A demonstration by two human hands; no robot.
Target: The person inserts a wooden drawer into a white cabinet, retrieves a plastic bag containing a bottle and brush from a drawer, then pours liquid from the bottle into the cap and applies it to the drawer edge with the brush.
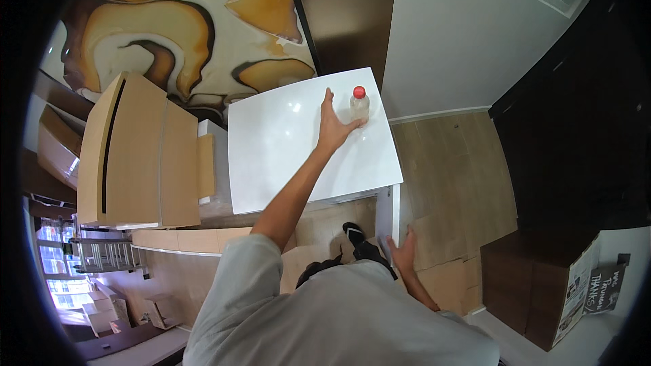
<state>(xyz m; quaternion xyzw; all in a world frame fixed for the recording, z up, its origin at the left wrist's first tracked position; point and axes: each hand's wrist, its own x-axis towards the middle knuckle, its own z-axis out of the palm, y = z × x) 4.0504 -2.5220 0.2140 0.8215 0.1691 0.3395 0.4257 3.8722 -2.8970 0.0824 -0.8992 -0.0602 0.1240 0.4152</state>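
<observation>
A clear plastic bottle [360, 106] with a red cap stands upright near the right end of a glossy white cabinet top [278, 142]. My left hand [333, 127] reaches over that top, just left of the bottle. Its fingers point away from me and the thumb stretches toward the bottle's lower part; whether it touches is unclear. Below the right end, a white door [388, 213] is swung out toward me. My right hand [403, 252] is at the door's near edge, thumb and fingers spread to either side. I cannot make out firm contact there.
Left of the white top stands a light wood cabinet [139, 156]. Wood-look floor [444, 176] runs along the right, up to a dark door [569, 122]. A dark brown box-shaped cabinet [515, 285] sits at the lower right. A metal ladder [108, 255] stands far left.
</observation>
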